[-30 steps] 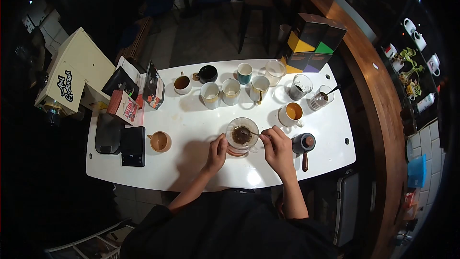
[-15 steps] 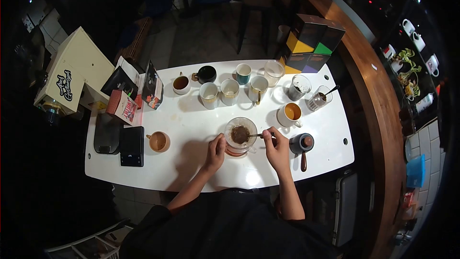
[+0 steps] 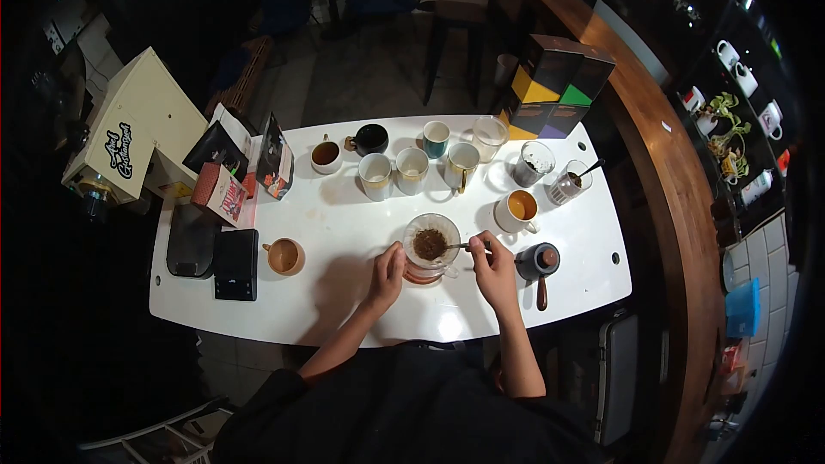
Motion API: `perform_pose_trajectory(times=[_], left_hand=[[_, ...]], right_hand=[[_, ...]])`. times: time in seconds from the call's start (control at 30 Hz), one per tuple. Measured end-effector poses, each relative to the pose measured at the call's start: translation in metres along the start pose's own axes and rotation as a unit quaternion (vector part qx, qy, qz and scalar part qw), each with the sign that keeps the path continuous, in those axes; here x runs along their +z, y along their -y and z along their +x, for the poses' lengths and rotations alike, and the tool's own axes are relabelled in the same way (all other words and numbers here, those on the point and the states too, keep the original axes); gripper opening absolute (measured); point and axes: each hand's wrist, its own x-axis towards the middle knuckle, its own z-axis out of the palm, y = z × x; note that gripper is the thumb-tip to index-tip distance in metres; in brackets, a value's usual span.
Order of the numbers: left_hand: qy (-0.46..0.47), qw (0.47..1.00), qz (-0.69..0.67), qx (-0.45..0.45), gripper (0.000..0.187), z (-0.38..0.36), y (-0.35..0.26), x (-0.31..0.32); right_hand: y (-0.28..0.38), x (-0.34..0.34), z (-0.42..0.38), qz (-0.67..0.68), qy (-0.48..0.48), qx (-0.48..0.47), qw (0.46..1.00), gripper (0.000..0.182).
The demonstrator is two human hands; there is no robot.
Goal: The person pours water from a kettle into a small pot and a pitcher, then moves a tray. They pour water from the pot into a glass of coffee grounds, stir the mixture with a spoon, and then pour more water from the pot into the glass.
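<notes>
In front of me a clear coffee dripper (image 3: 445, 227) with a filter in it holds dark wet coffee grounds (image 3: 430, 244). It sits on a glass server (image 3: 423, 276) with reddish-brown liquid at its base. My left hand (image 3: 389, 275) is closed at the dripper's left side; the exact spot it grips is hidden by the fingers. Between the fingers of my right hand (image 3: 493, 273) is the handle of a spoon (image 3: 458, 247), whose end reaches into the grounds. Right of that hand stands a dark hand grinder (image 3: 539, 261) with a wooden knob and handle.
Several cups, among them a white mug (image 3: 412, 170), line the far side of the white table (image 3: 344, 232). A mug of orange-brown drink (image 3: 517, 210) is at right. At left are a brown cup (image 3: 284, 256), a black scale (image 3: 235, 265), coffee bags (image 3: 222, 193) and a cream machine (image 3: 142, 133).
The coffee in the dripper looks grainier, with less liquid on its surface. Both hands keep nearly the same place, and the camera view has shifted slightly.
</notes>
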Motion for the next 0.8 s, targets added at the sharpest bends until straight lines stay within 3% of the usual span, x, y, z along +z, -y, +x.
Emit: perform_pose_trajectory(times=[0.43, 0.8], left_hand=[[0.021, 0.999, -0.025, 0.012, 0.032, 0.002, -0.002, -0.001], [0.019, 1.000, -0.005, 0.009, 0.031, 0.002, -0.003, -0.003]], right_hand=[[-0.001, 0.004, -0.007, 0.040, -0.002, 0.028, 0.999, 0.031], [-0.016, 0.005, -0.007, 0.159, 0.006, 0.062, 0.985, 0.035]])
